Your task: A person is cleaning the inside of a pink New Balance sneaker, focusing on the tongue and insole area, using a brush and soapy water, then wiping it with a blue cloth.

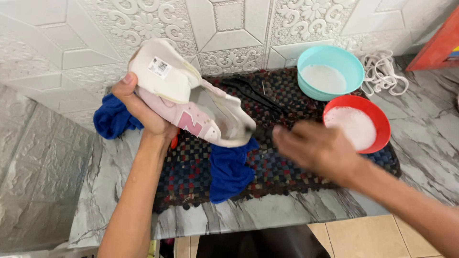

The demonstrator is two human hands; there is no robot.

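My left hand (143,112) grips a white and pink sneaker (191,95) by its heel and holds it tilted above the checked mat (287,167), tongue pulled open. My right hand (318,148) is blurred, held over the mat just right of the shoe's toe and beside the red bowl (377,114) of foamy water. It holds nothing that I can see. A blue cloth (229,172) lies on the mat under the shoe, with more blue cloth (112,119) behind my left wrist.
A turquoise bowl (351,62) with white liquid stands behind the red one. White shoelaces (382,74) lie coiled at the back right. A black brush or tool (253,93) rests on the mat. The marble-patterned table (420,143) ends at the patterned wall.
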